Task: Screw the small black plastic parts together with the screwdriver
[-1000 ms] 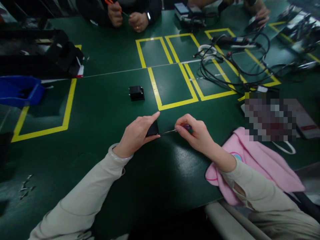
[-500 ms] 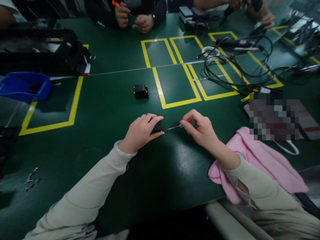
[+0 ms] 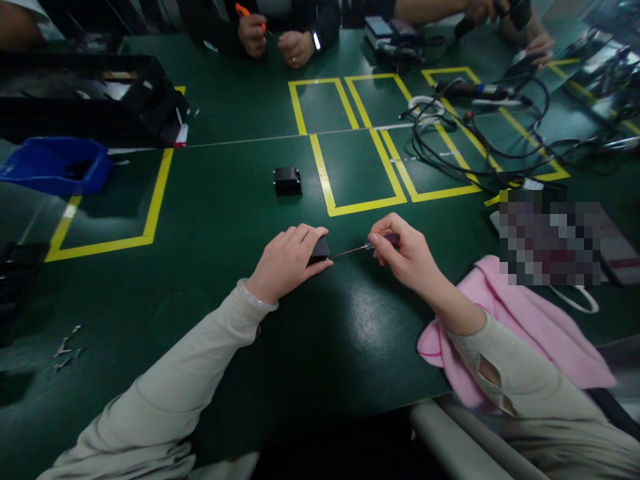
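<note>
My left hand (image 3: 287,262) is closed round a small black block (image 3: 320,249) on the green table (image 3: 300,360). In my right hand (image 3: 400,250) is a screwdriver (image 3: 392,239) with a dark reddish handle, pinched between thumb and fingers. Its thin shaft points left, and the tip meets the right end of the block near its lower corner. Whether a screw sits at the tip is too small to tell. A second black block (image 3: 287,181) lies farther back on the table, touched by neither hand.
A blue bin (image 3: 60,167) and black trays (image 3: 90,100) stand at left, with loose screws (image 3: 67,350) nearer. Cables (image 3: 480,140) coil at back right. A pink cloth (image 3: 530,327) lies by my right forearm. Across the table, a person's hands (image 3: 295,48) hold an orange-handled tool.
The view has shifted slightly, moving the table's contents a little to the right. My right hand's fingers have turned slightly on the screwdriver handle; my left hand keeps its hold on the block.
</note>
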### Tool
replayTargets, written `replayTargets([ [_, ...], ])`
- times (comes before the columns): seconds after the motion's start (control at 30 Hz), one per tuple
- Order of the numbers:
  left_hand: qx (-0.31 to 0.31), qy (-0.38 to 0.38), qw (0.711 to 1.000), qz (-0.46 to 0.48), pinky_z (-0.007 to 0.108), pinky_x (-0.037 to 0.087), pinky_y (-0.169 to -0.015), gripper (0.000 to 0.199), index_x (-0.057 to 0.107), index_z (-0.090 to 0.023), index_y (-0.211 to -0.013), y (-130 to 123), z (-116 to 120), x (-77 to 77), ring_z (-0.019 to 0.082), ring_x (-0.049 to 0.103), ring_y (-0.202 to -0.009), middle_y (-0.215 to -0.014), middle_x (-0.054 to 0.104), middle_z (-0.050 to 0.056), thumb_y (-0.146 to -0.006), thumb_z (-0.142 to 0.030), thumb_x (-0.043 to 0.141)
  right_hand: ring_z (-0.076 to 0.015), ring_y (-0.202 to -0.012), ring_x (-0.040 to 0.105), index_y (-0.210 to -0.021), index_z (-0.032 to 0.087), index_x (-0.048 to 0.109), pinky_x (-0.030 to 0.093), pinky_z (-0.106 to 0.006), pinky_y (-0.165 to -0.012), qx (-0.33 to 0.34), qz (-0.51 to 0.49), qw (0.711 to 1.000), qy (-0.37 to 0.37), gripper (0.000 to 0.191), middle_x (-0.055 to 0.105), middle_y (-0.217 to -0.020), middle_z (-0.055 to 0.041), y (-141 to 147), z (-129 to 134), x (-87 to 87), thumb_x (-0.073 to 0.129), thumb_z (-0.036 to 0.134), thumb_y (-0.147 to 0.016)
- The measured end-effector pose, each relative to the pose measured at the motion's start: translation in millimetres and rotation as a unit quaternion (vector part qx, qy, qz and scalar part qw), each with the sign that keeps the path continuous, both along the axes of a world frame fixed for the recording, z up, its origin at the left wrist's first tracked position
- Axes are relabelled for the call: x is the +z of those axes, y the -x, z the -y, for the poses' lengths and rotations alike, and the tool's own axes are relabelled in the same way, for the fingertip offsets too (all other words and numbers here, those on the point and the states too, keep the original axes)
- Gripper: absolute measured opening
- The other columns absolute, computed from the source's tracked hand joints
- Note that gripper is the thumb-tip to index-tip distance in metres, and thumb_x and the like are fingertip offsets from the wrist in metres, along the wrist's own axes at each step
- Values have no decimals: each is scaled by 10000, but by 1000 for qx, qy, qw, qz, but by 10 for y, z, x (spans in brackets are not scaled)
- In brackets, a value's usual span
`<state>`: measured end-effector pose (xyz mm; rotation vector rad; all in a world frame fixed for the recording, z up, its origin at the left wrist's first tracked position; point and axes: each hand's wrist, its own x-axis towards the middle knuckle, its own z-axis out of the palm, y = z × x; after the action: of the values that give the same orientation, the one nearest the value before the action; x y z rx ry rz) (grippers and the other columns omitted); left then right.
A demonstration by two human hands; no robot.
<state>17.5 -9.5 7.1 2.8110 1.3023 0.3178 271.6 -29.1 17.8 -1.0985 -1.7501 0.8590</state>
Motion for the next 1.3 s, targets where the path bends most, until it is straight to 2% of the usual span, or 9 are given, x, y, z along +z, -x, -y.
replayTargets([
  [0.13, -1, 2, 1000, 1, 396, 505, -870, 549, 510, -143, -1377, -2, -1, 2, 298, 634, -1069, -1249, 647, 139, -1003, -540, 571, -85, -557, 569, -1025, 224, 556, 449, -228, -541, 13, -32, 999, 26, 128, 571, -720, 53, -3, 4, -17, 585, 348, -1022],
  [0.37, 2, 7, 1000, 6, 401, 506, -880, 544, 511, -144, -1380, -1, -9, -5, 297, 629, -1074, -1249, 646, 137, -1003, -530, 572, -74, -533, 506, -873, 215, 558, 378, -236, -528, -4, -17, 1000, 6, 226, 551, -654, 55, -6, -7, -18, 616, 383, -1013],
  [0.57, -2, 10, 1000, 8, 402, 512, -892, 540, 510, -145, -1377, 4, -4, -14, 294, 624, -1084, -1257, 643, 132, -1003, -529, 574, -78, -566, 563, -1053, 230, 552, 435, -237, -557, 3, -41, 999, 21, 112, 569, -751, 52, -16, -4, -56, 601, 325, -1019],
  [0.8, 0, 14, 1000, 14, 393, 515, -894, 529, 506, -152, -1373, -5, -8, -17, 288, 623, -1091, -1259, 641, 132, -1000, -519, 585, -64, -475, 501, -878, 215, 560, 364, -222, -472, -3, -28, 999, 28, 224, 554, -648, 59, -10, 3, -12, 626, 387, -1004],
  [1.0, 1, 12, 1000, 14, 393, 515, -901, 530, 504, -152, -1373, -4, -7, -18, 289, 620, -1100, -1257, 641, 133, -1000, -520, 586, -83, -548, 564, -1068, 224, 565, 443, -235, -553, 6, -35, 999, 26, 134, 565, -700, 60, -16, 8, -20, 609, 337, -1011],
  [1.3, 3, 16, 1000, 10, 393, 515, -898, 535, 502, -156, -1380, -9, -5, -5, 286, 620, -1095, -1265, 640, 129, -998, -522, 586, -65, -476, 510, -871, 210, 575, 378, -226, -479, -3, -22, 999, 33, 253, 546, -634, 62, -8, 10, -10, 606, 418, -1013],
])
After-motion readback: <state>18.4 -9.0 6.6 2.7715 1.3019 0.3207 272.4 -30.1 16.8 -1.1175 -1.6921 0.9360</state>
